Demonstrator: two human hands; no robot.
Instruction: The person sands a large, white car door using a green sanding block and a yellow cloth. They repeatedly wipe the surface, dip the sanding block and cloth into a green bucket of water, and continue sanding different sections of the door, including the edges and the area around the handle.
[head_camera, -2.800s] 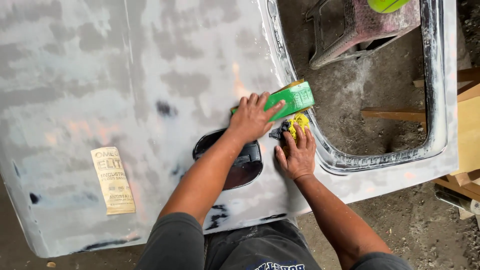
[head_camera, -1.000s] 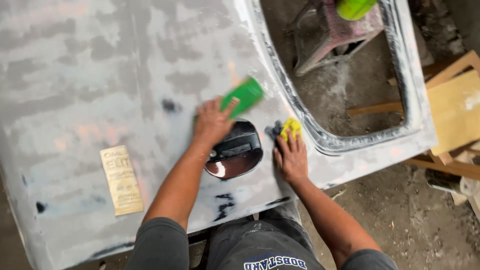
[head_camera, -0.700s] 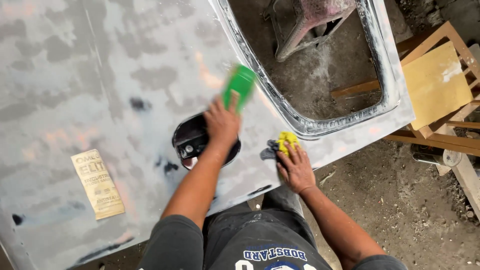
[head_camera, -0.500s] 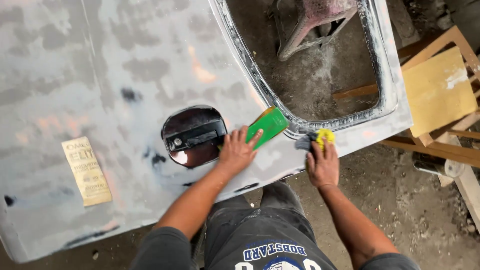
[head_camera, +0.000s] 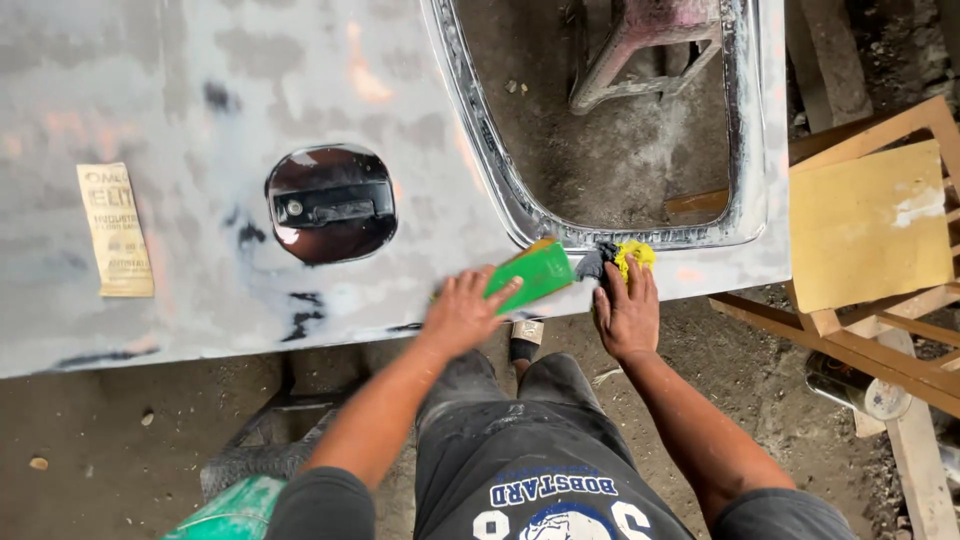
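A grey, primer-patched car door panel (head_camera: 200, 80) lies flat in front of me, with a dark recessed door handle (head_camera: 331, 204) in its middle. My left hand (head_camera: 462, 312) presses a green sanding block (head_camera: 530, 273) flat on the panel's near edge, below the window opening. My right hand (head_camera: 626, 312) rests on the same edge just to the right, fingers on a yellow and dark cloth (head_camera: 622, 258). The two hands are about a hand's width apart.
The chrome-trimmed window opening (head_camera: 520, 205) shows a pink metal stool (head_camera: 650, 50) on the dirt floor below. A strip of sandpaper (head_camera: 115, 230) lies on the panel at the left. A wooden frame with a yellow board (head_camera: 865, 225) stands at the right, with a can (head_camera: 850, 382) under it.
My left hand has slid the green block from beside the door handle toward the near edge and to the right. My right hand followed rightward with the cloth. The view shifted.
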